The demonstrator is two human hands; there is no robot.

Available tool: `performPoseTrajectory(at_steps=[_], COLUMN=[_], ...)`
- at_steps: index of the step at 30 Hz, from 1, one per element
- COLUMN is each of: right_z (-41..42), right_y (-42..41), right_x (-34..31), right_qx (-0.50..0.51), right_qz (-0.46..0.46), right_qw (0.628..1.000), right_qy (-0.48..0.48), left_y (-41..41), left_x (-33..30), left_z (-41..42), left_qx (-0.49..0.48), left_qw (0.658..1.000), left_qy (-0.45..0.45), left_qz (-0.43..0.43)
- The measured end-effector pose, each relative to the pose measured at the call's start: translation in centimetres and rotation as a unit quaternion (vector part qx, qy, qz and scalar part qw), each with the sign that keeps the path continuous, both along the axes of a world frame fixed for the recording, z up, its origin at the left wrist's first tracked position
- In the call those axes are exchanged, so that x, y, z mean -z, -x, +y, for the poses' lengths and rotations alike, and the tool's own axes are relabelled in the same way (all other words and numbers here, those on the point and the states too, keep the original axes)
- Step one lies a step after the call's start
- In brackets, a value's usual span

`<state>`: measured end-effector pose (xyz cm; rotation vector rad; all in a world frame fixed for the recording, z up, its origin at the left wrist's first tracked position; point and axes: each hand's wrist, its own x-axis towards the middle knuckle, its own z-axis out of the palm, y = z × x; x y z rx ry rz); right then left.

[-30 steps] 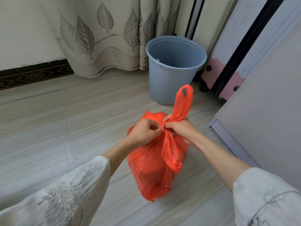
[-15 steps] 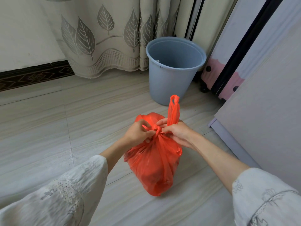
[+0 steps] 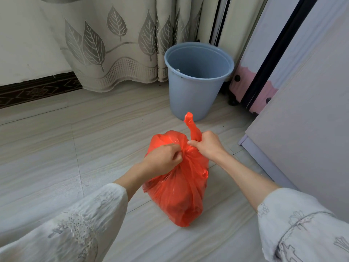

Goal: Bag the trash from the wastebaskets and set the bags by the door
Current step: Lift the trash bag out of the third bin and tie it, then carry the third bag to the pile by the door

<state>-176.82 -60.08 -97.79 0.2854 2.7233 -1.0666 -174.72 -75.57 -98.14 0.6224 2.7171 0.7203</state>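
Note:
A full orange-red trash bag (image 3: 179,193) stands on the tiled floor in the middle of the head view. My left hand (image 3: 163,159) is closed on the gathered plastic at the left of the bag's neck. My right hand (image 3: 206,144) grips the other handle, whose twisted end (image 3: 191,125) sticks up above my fist. The two hands are pulled a little apart across the neck. Behind the bag stands a blue-grey plastic wastebasket (image 3: 194,95), and I see no liner in it.
A leaf-patterned curtain (image 3: 113,44) hangs behind the wastebasket. A pink and black suitcase (image 3: 251,87) leans at the back right. A pale cabinet side (image 3: 306,129) fills the right edge. Bare tile floor (image 3: 56,148) lies to the left.
The bag has come down and now rests on the floor. My hands have drawn apart across the neck, and the raised handle end is shorter and more twisted.

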Motion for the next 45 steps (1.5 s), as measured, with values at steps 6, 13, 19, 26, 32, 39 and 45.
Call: performPoseTrajectory(at_steps=[6,13,19,26,32,39,45], right_z=[1.3,3.4,4.7,3.0,0.6,1.0,3.5], right_y=[0.7,1.8,1.6,-0.1,-3.0,-6.2,-11.7], right_x=[-0.2,-0.5,0.1,-3.6,-15.0,-35.1,-51.2], right_qx=[0.102,0.195,0.230,0.203,0.170,0.085,0.038], right_qz=[-0.020,-0.021,-0.056,-0.145,-0.172,-0.202,-0.184], right_qw=[0.994,0.980,0.967,0.937,0.941,0.947,0.969], right_qy=[-0.017,0.029,0.097,0.246,0.237,0.233,0.161], left_y=[-0.4,-0.4,-0.2,-1.0,-2.6,-4.7,-7.9], left_x=[-0.9,-2.0,-1.3,-2.1,-12.6,-32.4,-49.1], left_z=[0.9,1.3,1.1,-2.3,-1.7,-1.8,-0.3], left_qx=[0.056,0.115,0.133,-0.050,-0.126,-0.116,-0.110], left_qw=[0.997,0.990,0.991,0.992,0.969,0.958,0.951], left_qy=[0.017,-0.012,-0.017,0.001,0.041,0.082,-0.016], left_qz=[0.044,0.077,-0.003,-0.115,-0.209,-0.250,-0.290])
